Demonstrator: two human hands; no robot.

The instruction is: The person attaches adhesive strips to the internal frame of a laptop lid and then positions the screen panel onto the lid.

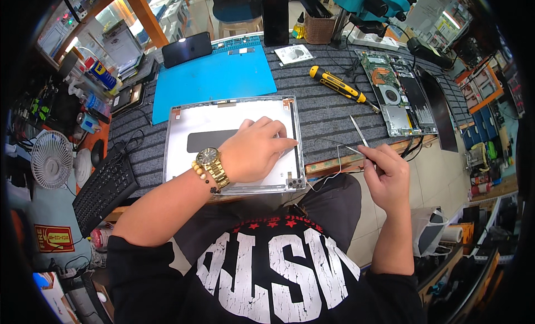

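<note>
My left hand rests on a white laptop lid panel with a dark center strip, fingers bent and apart, index finger at the right edge near a hinge bracket. My right hand is closed on a slim silver tool pointing up, right of the lid. A thin wire runs between the lid's edge and my right fingers. Above that hand lie a yellow-and-black screwdriver and an opened laptop base with fan and battery.
A blue mat with a phone sits at the back, beside another phone, a basket and a microscope. A keyboard, small fan and spray can stand left; the desk's front edge borders my lap.
</note>
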